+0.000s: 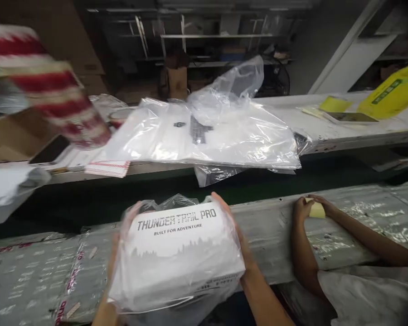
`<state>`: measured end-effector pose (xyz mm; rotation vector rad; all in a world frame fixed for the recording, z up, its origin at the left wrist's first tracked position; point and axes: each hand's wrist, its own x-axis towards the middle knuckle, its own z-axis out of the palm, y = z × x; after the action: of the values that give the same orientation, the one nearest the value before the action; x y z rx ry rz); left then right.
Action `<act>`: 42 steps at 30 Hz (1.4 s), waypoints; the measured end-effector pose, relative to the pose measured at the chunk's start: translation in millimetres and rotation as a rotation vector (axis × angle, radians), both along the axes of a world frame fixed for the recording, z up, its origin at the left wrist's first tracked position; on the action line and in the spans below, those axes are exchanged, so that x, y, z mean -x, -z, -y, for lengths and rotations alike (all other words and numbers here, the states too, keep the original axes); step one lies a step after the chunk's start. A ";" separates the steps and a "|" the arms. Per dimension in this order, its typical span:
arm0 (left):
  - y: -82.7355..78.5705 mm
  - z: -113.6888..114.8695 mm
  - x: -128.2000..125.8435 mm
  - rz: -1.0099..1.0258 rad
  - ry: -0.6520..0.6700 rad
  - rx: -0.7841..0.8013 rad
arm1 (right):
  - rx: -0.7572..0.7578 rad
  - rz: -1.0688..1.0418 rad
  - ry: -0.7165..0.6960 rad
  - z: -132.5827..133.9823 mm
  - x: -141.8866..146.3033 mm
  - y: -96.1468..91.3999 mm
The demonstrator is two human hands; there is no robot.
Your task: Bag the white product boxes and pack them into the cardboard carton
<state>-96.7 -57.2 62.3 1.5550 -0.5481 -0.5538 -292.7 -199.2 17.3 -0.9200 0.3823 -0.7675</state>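
A white box (177,253) printed "THUNDER TRAIL PRO" sits inside a clear plastic bag (149,303), held up in front of me between both hands. My left hand (117,244) grips its left side through the plastic, partly hidden behind the film. Along the right side, my right hand (236,231) is closed on the box, its fingertips at the far top corner. Straight ahead on the raised shelf lies a stack of flat clear plastic bags (238,136), with some hanging over the front edge.
A co-worker's hands (313,206) at the right hold a pale yellow slip. A red-and-white striped roll (68,99), blurred, stands at the left near a dark phone-like slab (50,149). A yellow bag (391,93) lies far right. Taped grey plastic covers the bench (30,271).
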 end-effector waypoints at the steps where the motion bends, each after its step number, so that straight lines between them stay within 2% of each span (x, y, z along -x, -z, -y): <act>1: -3.5 -7.0 2.8 0.028 0.023 0.024 | 0.080 -0.040 -0.011 -1.0 -2.4 -7.4; 3: -1.9 -16.2 7.0 0.085 0.049 0.028 | 0.238 -0.107 0.014 -1.1 -8.9 -13.7; 4: 2.3 -19.3 7.5 0.089 0.019 0.030 | 0.285 -0.111 0.036 -1.0 -11.7 -12.6; 6: 13.9 -25.8 3.7 -0.008 -0.145 0.113 | 0.282 -0.068 0.121 -0.5 -13.4 -4.5; 9: 28.6 -43.0 -11.3 -0.176 -0.403 0.359 | 0.218 0.035 0.293 5.7 -1.1 11.7; 11: 30.8 -58.9 -23.0 -0.187 -0.438 0.389 | 0.254 0.030 0.290 15.9 15.5 18.3; 13: 24.7 -73.7 -32.0 -0.148 -0.406 0.329 | 0.334 -0.045 0.231 29.7 34.2 19.6; 16: 1.1 -82.6 -35.4 0.038 -0.282 0.319 | 0.478 -0.087 0.148 47.8 56.5 11.4; 18: -19.4 -76.0 -31.7 0.247 -0.073 0.238 | 0.633 -0.112 0.037 52.2 63.8 -0.4; 19: -29.2 -69.6 -29.1 0.350 0.074 0.097 | 0.744 -0.169 -0.041 51.3 64.9 -7.7; 22: -51.4 -47.9 -23.9 0.579 0.553 -0.511 | 1.138 -0.430 -0.231 39.9 60.2 -30.5; 23: -56.1 -42.6 -24.0 0.631 0.674 -0.682 | 1.247 -0.505 -0.271 34.9 56.7 -36.7; 25: -63.1 -37.4 -26.2 0.737 0.816 -0.892 | 1.374 -0.633 -0.327 26.4 48.6 -43.9; 27: -68.0 -38.5 -27.9 0.818 0.851 -0.998 | 1.416 -0.730 -0.401 22.0 41.3 -41.7; 29: -69.5 -42.7 -24.6 0.846 0.865 -1.022 | 1.464 -0.702 -0.444 21.3 36.7 -31.3; 31: -65.0 -46.9 -15.3 0.853 0.865 -1.024 | 1.565 -0.583 -0.395 21.8 34.4 -18.9; 33: -55.5 -49.7 -4.0 0.888 0.837 -1.110 | 1.678 -0.511 -0.311 22.2 32.7 -12.8; 36: -46.1 -52.2 3.0 0.964 0.817 -1.348 | 1.800 -0.492 -0.254 22.8 28.7 -21.8; 37: -47.4 -53.4 1.0 0.996 0.836 -1.364 | 1.826 -0.472 -0.248 23.3 26.8 -27.4; 38: -50.9 -55.1 -2.8 1.029 0.863 -1.317 | 1.844 -0.436 -0.226 23.9 24.5 -32.7; 40: -61.6 -60.3 -12.4 1.082 0.879 -1.086 | 1.840 -0.337 -0.135 24.6 18.6 -39.2; 42: -70.8 -67.9 -18.9 1.082 0.795 -0.849 | 1.740 -0.254 -0.029 22.5 10.1 -39.0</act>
<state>-77.9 10.7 133.1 2.3970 -2.0054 -0.5091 -302.8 -221.7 56.3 -2.6467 -0.2129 -0.8716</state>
